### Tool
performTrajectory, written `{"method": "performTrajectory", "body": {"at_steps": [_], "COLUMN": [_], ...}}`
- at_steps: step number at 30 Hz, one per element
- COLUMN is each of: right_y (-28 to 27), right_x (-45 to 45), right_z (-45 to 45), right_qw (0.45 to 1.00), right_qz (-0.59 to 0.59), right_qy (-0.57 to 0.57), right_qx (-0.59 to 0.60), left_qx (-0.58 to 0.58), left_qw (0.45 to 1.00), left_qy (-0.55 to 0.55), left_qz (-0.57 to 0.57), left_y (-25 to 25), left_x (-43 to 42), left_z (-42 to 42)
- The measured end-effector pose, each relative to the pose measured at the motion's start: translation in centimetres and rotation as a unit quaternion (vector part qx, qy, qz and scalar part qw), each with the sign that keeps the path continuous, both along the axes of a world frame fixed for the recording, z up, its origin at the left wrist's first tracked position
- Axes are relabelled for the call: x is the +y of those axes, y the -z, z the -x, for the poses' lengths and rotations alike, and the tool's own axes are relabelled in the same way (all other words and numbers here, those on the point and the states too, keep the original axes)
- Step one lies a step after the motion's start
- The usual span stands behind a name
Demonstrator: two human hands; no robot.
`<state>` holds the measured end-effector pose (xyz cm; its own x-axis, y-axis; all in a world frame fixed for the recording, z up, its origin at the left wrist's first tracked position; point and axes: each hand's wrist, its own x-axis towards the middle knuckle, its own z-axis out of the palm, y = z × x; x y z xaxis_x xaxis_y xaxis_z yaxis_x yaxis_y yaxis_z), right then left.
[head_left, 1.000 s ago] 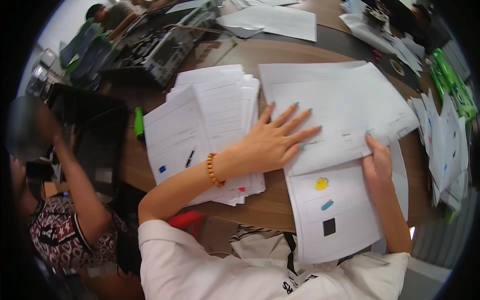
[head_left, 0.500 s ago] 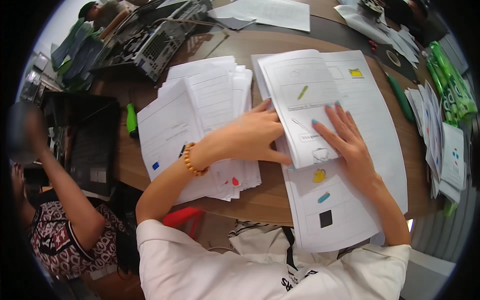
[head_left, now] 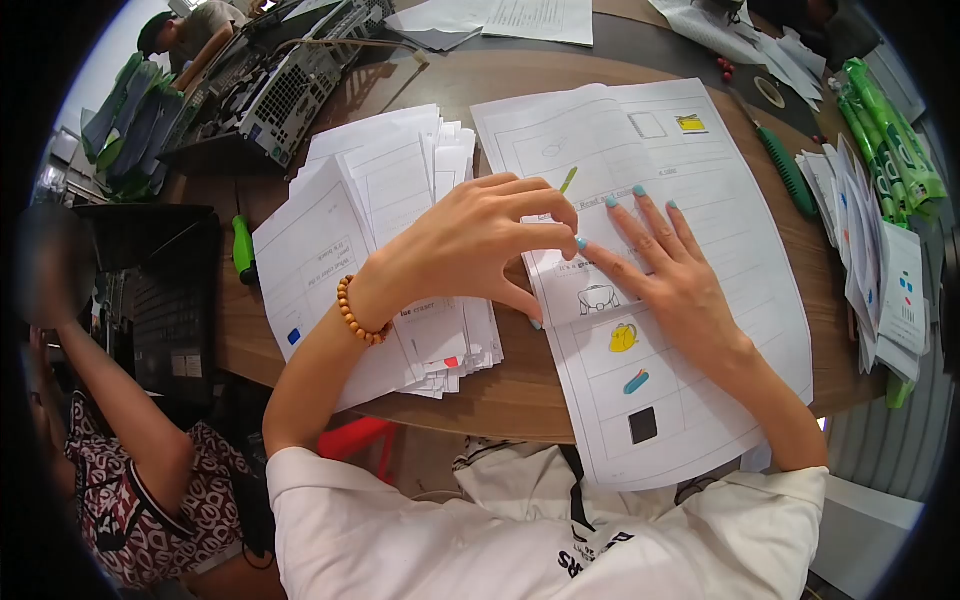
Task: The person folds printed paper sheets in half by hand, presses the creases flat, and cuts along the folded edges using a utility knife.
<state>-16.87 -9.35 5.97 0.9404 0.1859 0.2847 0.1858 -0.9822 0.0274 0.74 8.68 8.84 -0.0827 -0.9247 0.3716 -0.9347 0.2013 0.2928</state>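
Observation:
Printed sheets [head_left: 740, 240] with small coloured pictures lie on the wooden table, and a folded leaf [head_left: 545, 150] rests flat over their left part. My right hand [head_left: 675, 270] presses on that leaf with its fingers spread. At the leaf's left edge is my left hand [head_left: 480, 245], fingers curved and thumb apart, with nothing visible between them. A wooden bead bracelet [head_left: 358, 312] circles my left wrist. Left of the sheets lies a stack of papers [head_left: 375, 200], partly under my left forearm.
An open computer case [head_left: 290, 105] stands back left. Green-handled screwdrivers [head_left: 243, 248] lie left and right of the papers. A tape roll [head_left: 770, 92], green packages [head_left: 895, 160] and more papers [head_left: 900, 300] are at the right. A co-worker's arm [head_left: 130, 400] is at the left.
The leaf was turned over and now lies flatter on the left. My right hand has moved from the sheet's lower edge onto the leaf. My left hand has lifted and curled at its edge.

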Motion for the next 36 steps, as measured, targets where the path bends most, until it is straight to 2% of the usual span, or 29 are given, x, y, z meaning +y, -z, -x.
{"method": "performTrajectory", "body": {"at_steps": [3, 9, 12, 14, 16, 17, 19, 20, 22, 23, 25, 27, 29, 35, 36], "right_y": [0.1, 0.2, 0.1, -0.3, -1.5, -2.9, -5.2, -4.9, -4.0, -3.6, -2.8, -2.0, -0.7, -0.9, -0.8], "right_x": [0.0, -0.1, -0.3, -0.7, -1.4, -2.5, -4.6, -5.0, -5.4, -4.9, -2.6, -1.6, -1.5, -5.4, -6.0], "right_z": [0.0, -0.1, -0.1, -0.1, -0.4, -0.8, -1.3, -1.1, -0.8, -0.5, 0.3, 0.1, -1.2, -9.8, -10.7], "right_qw": [1.0, 1.0, 0.999, 0.998, 0.986, 0.987, 0.91, 0.91, 0.887, 0.887, 0.976, 0.979, 0.996, 0.982, 0.979], "right_qz": [0.023, 0.012, 0.025, 0.03, -0.049, -0.049, -0.166, -0.167, -0.293, -0.292, -0.093, -0.071, -0.024, -0.1, -0.143], "right_qy": [-0.005, -0.013, -0.021, -0.025, -0.074, -0.074, -0.22, -0.219, -0.176, -0.173, -0.055, -0.006, 0.046, 0.09, 0.064], "right_qx": [0.005, 0.018, 0.029, 0.047, 0.139, 0.135, 0.309, 0.309, 0.311, 0.312, 0.191, 0.191, 0.077, 0.136, 0.133], "left_qx": [0.007, 0.043, 0.049, 0.074, 0.071, 0.066, 0.072, 0.079, 0.075, 0.071, 0.07, 0.07, 0.069, 0.07, 0.068], "left_qw": [1.0, 0.998, 0.996, 0.989, 0.988, 0.988, 0.988, 0.987, 0.989, 0.991, 0.991, 0.991, 0.989, 0.985, 0.985], "left_qy": [0.016, 0.046, 0.059, 0.06, 0.06, 0.061, 0.054, 0.047, 0.039, 0.027, 0.026, 0.028, 0.03, 0.033, 0.04], "left_qz": [0.024, -0.013, -0.038, -0.116, -0.12, -0.124, -0.127, -0.13, -0.12, -0.112, -0.108, -0.107, -0.126, -0.151, -0.154], "left_y": [0.3, 0.7, 1.5, 1.7, 1.4, 1.1, 0.8, 0.8, 1.3, 1.6, 1.2, 0.9, 0.8, 0.4, 0.3], "left_x": [-0.1, -0.2, -0.2, -0.1, 0.0, -0.1, -0.1, -0.1, -0.2, -0.3, -0.3, -0.4, -0.5, -0.6, -0.6], "left_z": [0.0, 0.7, 0.9, 0.8, 1.1, 1.1, 1.1, 1.2, 1.2, 1.2, 1.5, 1.5, 1.5, 1.4, 1.5]}}
